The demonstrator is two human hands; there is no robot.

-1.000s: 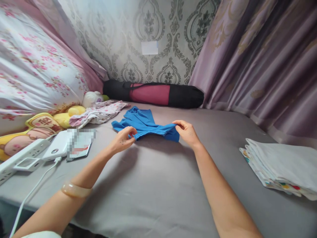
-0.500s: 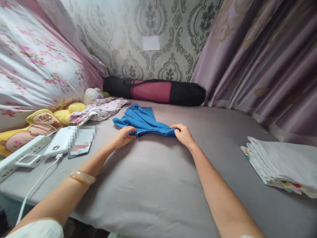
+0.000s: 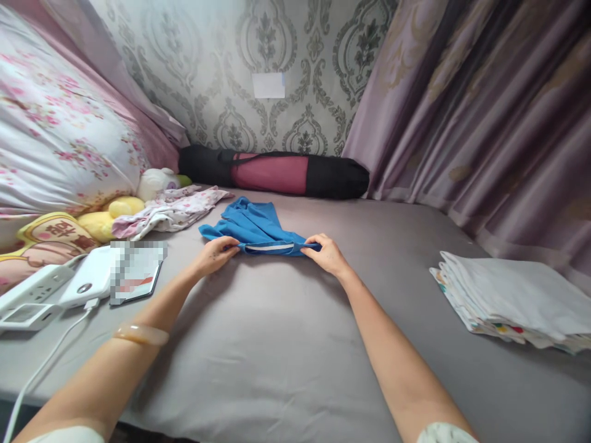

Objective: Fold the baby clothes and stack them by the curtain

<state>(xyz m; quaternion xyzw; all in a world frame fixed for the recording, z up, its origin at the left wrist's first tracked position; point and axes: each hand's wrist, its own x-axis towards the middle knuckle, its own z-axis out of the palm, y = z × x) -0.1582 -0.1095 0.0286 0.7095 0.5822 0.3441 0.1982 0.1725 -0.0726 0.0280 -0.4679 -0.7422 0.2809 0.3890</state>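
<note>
A blue garment (image 3: 256, 223) lies bunched on the grey bed sheet (image 3: 277, 344), its near edge stretched between my two hands. A white strip shows inside the opening at that edge. My left hand (image 3: 216, 254) pinches the left end of the edge between thumb and fingers. At the right end, my right hand (image 3: 325, 252) pinches the cloth in the same way. The far part of the garment rests in loose folds on the sheet.
Folded white cloths (image 3: 512, 295) are stacked at the right. On the left are a power strip (image 3: 39, 289), a white power bank (image 3: 92, 277), a phone (image 3: 141, 271), plush toys (image 3: 111, 215) and a patterned cloth (image 3: 173, 209). Behind lies a long black-and-red bag (image 3: 272, 172).
The garment's near edge is now pulled straight, and its white strip has come into view. The whole scene has shifted slightly left in the view.
</note>
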